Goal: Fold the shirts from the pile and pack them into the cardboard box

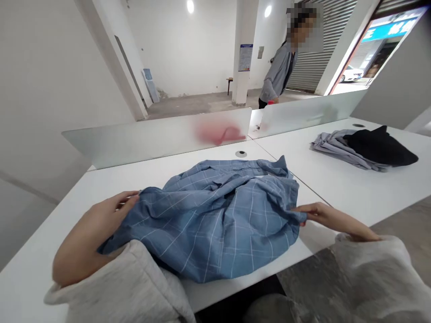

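A blue shirt with a thin white check (215, 224) lies crumpled on the white table (60, 229) in front of me. Its collar points toward the far right, and its near edge reaches close to the front of the table. At the left, my left hand (101, 224) pinches the cloth between thumb and fingers. My right hand (318, 213) grips the shirt's right edge, with the fingertips partly hidden behind the fabric. Between the hands the cloth is bunched in loose folds.
Frosted dividers (161, 141) run along the table's back, with a blurred red shape behind one. Folded grey clothing (332, 146) and a black cap (380, 146) lie at the right. Beyond the divider stands a person in a grey jacket (278, 74). A cable hole (241, 154) sits behind the shirt.
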